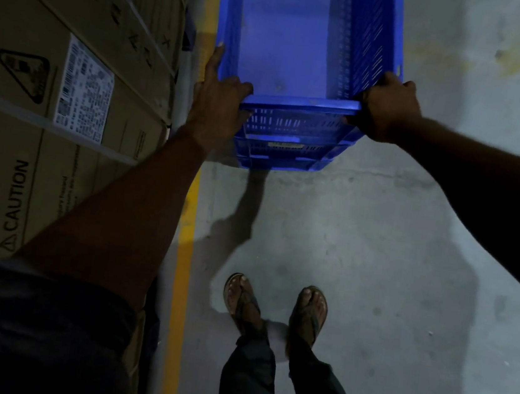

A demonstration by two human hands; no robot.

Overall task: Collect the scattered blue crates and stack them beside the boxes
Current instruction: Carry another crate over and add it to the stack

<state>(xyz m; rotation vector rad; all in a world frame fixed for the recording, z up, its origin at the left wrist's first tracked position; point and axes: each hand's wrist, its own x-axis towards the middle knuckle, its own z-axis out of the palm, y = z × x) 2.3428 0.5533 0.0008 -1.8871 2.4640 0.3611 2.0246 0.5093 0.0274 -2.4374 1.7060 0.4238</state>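
Observation:
A blue plastic crate [289, 53] with slotted walls is in front of me, its inside bare, its far end cut off by the top edge. It seems to sit on at least one more blue crate [283, 154] nested beneath it. My left hand [218, 100] grips the near left corner of the rim, index finger stretched along the left side. My right hand [387, 111] is closed around the near right corner. Tall cardboard boxes [54, 73] stand close on the left of the crate.
The boxes carry a white label [85, 87] and "CAUTION" print. A yellow floor line [185, 253] runs along their base. Grey concrete floor [409, 248] spreads to the right. My sandalled feet [274, 306] stand behind the crate.

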